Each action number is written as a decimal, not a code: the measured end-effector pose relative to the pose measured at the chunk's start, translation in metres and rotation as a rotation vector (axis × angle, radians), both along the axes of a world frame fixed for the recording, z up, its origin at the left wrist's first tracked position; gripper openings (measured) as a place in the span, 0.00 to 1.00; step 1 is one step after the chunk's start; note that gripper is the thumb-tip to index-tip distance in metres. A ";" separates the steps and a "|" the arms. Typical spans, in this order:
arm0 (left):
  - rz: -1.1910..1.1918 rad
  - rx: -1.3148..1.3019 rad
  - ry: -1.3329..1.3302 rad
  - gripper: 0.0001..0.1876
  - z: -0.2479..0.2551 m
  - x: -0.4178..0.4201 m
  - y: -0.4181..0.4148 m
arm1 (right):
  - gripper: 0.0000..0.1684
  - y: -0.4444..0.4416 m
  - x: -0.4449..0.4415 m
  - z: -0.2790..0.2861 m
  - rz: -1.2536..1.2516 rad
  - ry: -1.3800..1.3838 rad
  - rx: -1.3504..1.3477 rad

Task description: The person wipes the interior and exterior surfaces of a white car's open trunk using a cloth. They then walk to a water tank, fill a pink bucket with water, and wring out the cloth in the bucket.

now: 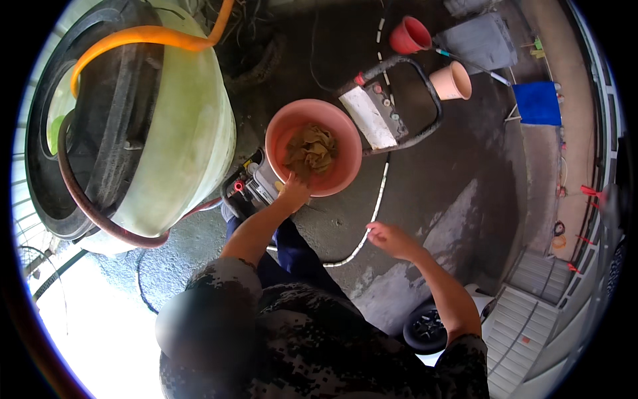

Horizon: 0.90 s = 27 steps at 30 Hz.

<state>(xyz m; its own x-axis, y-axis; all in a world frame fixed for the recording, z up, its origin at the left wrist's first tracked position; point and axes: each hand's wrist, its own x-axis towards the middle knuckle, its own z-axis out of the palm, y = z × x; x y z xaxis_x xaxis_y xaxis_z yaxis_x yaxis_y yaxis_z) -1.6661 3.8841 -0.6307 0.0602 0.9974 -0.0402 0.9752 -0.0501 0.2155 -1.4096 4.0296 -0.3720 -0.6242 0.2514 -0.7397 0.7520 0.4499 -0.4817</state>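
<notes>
A pink plastic bucket (344, 179) is directly in front of me, over a wheeled-looking machine with a tubular frame. Inside it lies a crumpled brown cloth (319, 149). My left hand (295, 192) reaches across the bucket's near rim, fingertips at the cloth's lower edge; whether they grip the cloth or only touch it is unclear. Off to the right, my right hand (394, 240) hovers above the floor, slightly blurred, fingers loosely bent and a little apart, with nothing seen in them. A white segmented hose or cable (380, 199) runs along the floor near its fingertips.
A big translucent tank (194, 124) with an orange hose (149, 35) fills the left. The machine's black handle (432, 95) extends right of the bucket. Farther off are a red bucket (406, 37), a peach bucket (448, 82) and a blue folding stool (537, 103). A wheel (423, 326) is lower right.
</notes>
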 end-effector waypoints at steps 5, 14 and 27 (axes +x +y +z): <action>0.001 -0.561 -0.440 0.18 0.060 -0.003 -0.026 | 0.20 -0.018 -0.146 0.050 0.134 0.283 0.030; 0.336 0.526 -0.316 0.22 0.308 -0.131 -0.248 | 0.19 -0.134 -0.550 0.197 0.660 1.387 0.521; 1.081 0.770 -0.113 0.24 0.364 -0.290 -0.282 | 0.21 -0.191 -0.677 0.201 0.822 0.854 0.688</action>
